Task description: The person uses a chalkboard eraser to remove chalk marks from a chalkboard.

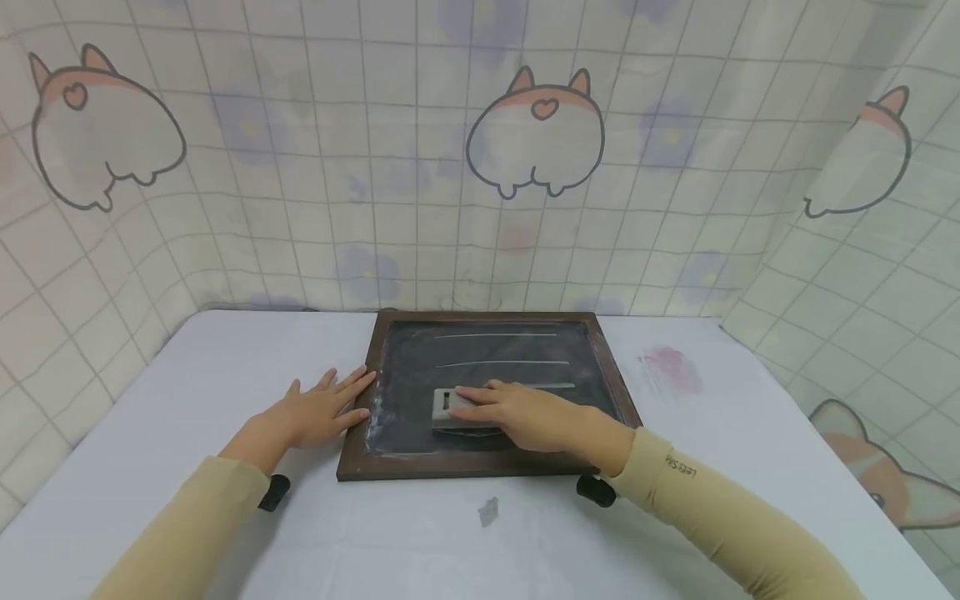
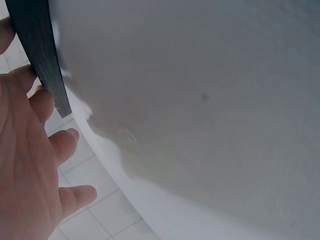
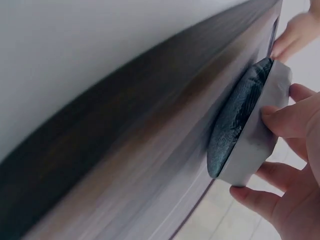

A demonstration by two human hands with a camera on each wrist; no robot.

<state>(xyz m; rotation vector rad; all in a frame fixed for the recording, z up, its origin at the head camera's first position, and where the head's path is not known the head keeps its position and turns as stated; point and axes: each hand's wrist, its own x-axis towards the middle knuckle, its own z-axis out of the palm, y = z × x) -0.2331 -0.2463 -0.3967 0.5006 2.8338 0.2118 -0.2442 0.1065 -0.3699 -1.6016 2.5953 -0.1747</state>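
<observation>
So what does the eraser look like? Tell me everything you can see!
The eraser is a chunky block with a smooth pale-grey body, maybe plastic, and a dark, fuzzy-looking pad underneath. A small dark slot shows on top, near its left end in the head view. It lies pad-down on the nearer half of the blackboard. The right hand grips its sides and covers much of the top, so the rest of that stays hidden.

2 hands [image 1: 315, 414], 2 sleeves [image 1: 183, 521], 1 board [image 1: 420, 467], 1 eraser [image 1: 452, 421], 3 vis. chalk lines [image 1: 502, 363], 4 corgi pics [image 1: 536, 142], 1 tbl [image 1: 697, 433].
</observation>
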